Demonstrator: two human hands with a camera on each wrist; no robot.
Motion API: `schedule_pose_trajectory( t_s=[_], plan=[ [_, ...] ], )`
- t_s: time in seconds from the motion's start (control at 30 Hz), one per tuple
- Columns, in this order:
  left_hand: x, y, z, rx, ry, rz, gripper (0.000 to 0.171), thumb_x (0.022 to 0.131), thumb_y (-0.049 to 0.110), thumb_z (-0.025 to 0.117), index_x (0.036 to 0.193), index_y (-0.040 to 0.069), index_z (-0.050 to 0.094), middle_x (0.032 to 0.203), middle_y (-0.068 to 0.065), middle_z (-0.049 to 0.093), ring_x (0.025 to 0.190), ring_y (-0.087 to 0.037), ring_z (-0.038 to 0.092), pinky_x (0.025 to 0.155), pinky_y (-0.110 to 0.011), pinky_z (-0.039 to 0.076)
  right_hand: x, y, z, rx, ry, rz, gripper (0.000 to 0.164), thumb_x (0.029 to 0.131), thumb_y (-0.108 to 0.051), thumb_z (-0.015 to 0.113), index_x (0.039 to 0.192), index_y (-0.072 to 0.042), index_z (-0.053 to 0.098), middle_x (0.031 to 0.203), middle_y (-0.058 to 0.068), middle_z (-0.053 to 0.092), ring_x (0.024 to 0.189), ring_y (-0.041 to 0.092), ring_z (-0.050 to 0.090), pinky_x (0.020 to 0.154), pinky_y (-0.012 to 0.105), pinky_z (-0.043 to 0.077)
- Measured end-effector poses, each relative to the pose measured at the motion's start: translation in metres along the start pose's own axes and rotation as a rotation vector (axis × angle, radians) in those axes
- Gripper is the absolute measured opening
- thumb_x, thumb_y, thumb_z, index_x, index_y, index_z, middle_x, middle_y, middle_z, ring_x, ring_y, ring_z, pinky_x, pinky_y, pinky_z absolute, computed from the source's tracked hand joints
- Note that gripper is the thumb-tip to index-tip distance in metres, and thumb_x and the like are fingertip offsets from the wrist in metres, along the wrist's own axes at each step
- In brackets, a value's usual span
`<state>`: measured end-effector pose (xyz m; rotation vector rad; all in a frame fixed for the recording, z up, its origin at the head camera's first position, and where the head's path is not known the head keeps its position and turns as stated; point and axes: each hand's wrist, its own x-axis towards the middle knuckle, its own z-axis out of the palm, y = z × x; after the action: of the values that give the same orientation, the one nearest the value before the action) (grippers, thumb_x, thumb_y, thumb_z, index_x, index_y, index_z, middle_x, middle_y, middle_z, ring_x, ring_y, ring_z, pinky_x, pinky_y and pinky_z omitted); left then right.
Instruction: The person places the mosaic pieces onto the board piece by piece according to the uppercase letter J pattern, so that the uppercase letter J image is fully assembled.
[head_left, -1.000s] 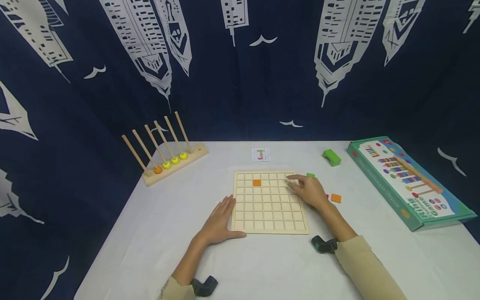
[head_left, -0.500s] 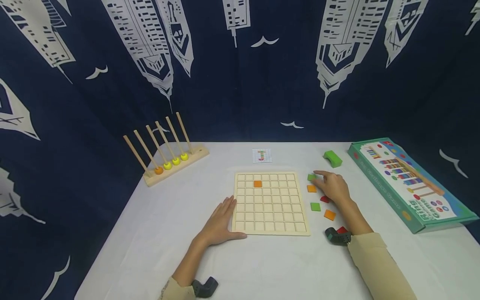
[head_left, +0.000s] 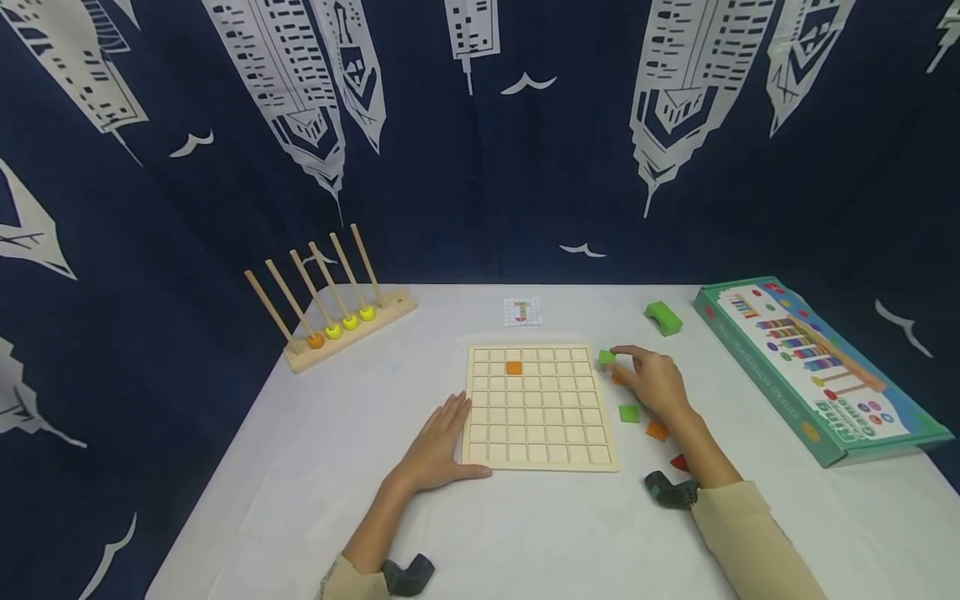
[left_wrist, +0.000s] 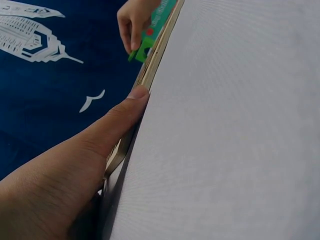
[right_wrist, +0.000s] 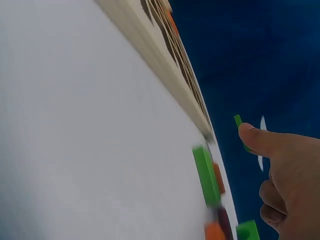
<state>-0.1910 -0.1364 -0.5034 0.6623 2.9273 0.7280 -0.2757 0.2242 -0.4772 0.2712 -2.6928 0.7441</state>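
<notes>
My right hand (head_left: 654, 385) pinches a small green square tile (head_left: 607, 357) between thumb and forefinger, just off the upper right edge of a wooden grid board (head_left: 551, 450). In the right wrist view the green tile (right_wrist: 241, 131) shows raised above the table. An orange tile (head_left: 513, 367) sits in one cell in the board's second row. My left hand (head_left: 437, 446) lies with fingers straight along the board's left side. Its thumb (left_wrist: 131, 102) rests on the board's near edge in the left wrist view.
Right of the board lie a green tile (head_left: 629, 413), an orange tile (head_left: 657, 430) and a red piece (head_left: 679, 462). Farther back are a green arch block (head_left: 663, 318), a pattern card (head_left: 522, 312) and a peg stand (head_left: 351, 332) with beads. A green box (head_left: 817, 367) lies at right.
My right hand moved right from the board to the loose tiles, took the green tile, and has shifted slightly left with it. My left hand has stayed in place.
</notes>
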Motion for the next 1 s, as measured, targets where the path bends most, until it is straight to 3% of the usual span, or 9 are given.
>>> schedule_pose_trajectory(
  t_s=[0.33, 0.5, 0.67, 0.8, 0.9, 1.0],
  plan=[
    [0.0, -0.002, -0.003, 0.003, 0.016, 0.006, 0.115, 0.063, 0.073, 0.058, 0.144, 0.005, 0.014, 0.151, -0.009, 0.009, 0.138, -0.02, 0.003, 0.112, -0.037, 0.007, 0.003, -0.048, 0.034, 0.099, -0.061, -0.084, 0.034, 0.078, -0.035, 0.068, 0.104, -0.012, 0.066, 0.046, -0.007, 0.03, 0.042, 0.008, 0.023, 0.037, 0.023, 0.022],
    [0.0, -0.002, -0.001, 0.006, 0.012, 0.003, 0.115, 0.062, 0.074, 0.057, 0.144, 0.006, 0.014, 0.151, -0.008, 0.008, 0.138, -0.018, 0.003, 0.112, -0.036, 0.007, 0.009, -0.06, 0.051, 0.12, -0.107, -0.095, 0.034, 0.079, -0.036, 0.067, 0.105, -0.014, 0.066, 0.047, -0.005, 0.046, 0.044, 0.01, 0.032, 0.04, 0.024, 0.03],
    [-0.001, -0.001, 0.0, 0.007, 0.009, 0.002, 0.115, 0.062, 0.075, 0.057, 0.144, 0.006, 0.014, 0.151, -0.008, 0.009, 0.138, -0.019, 0.004, 0.112, -0.036, 0.008, 0.016, -0.068, 0.062, 0.105, -0.127, -0.098, 0.033, 0.079, -0.037, 0.066, 0.105, -0.015, 0.067, 0.06, 0.001, 0.062, 0.048, 0.011, 0.04, 0.044, 0.026, 0.038],
    [-0.001, 0.0, 0.0, 0.006, 0.009, 0.009, 0.115, 0.062, 0.074, 0.058, 0.144, 0.005, 0.015, 0.15, -0.009, 0.01, 0.138, -0.021, 0.005, 0.111, -0.038, 0.009, 0.02, -0.071, 0.066, 0.095, -0.138, -0.103, 0.033, 0.079, -0.036, 0.067, 0.105, -0.015, 0.067, 0.059, 0.003, 0.06, 0.051, 0.011, 0.041, 0.049, 0.028, 0.041],
    [-0.001, 0.001, 0.0, 0.004, 0.006, 0.015, 0.114, 0.063, 0.073, 0.058, 0.143, 0.004, 0.015, 0.15, -0.01, 0.01, 0.138, -0.022, 0.005, 0.111, -0.039, 0.009, 0.022, -0.072, 0.067, 0.102, -0.154, -0.102, 0.034, 0.079, -0.036, 0.067, 0.105, -0.015, 0.067, 0.049, 0.002, 0.048, 0.047, 0.011, 0.033, 0.044, 0.027, 0.035],
    [-0.001, 0.001, -0.001, 0.002, 0.008, 0.012, 0.114, 0.063, 0.073, 0.059, 0.143, 0.005, 0.015, 0.15, -0.01, 0.01, 0.138, -0.021, 0.004, 0.111, -0.038, 0.008, 0.022, -0.073, 0.068, 0.113, -0.153, -0.098, 0.034, 0.079, -0.036, 0.067, 0.105, -0.016, 0.067, 0.051, 0.005, 0.05, 0.046, 0.011, 0.031, 0.043, 0.026, 0.034]
  ],
)
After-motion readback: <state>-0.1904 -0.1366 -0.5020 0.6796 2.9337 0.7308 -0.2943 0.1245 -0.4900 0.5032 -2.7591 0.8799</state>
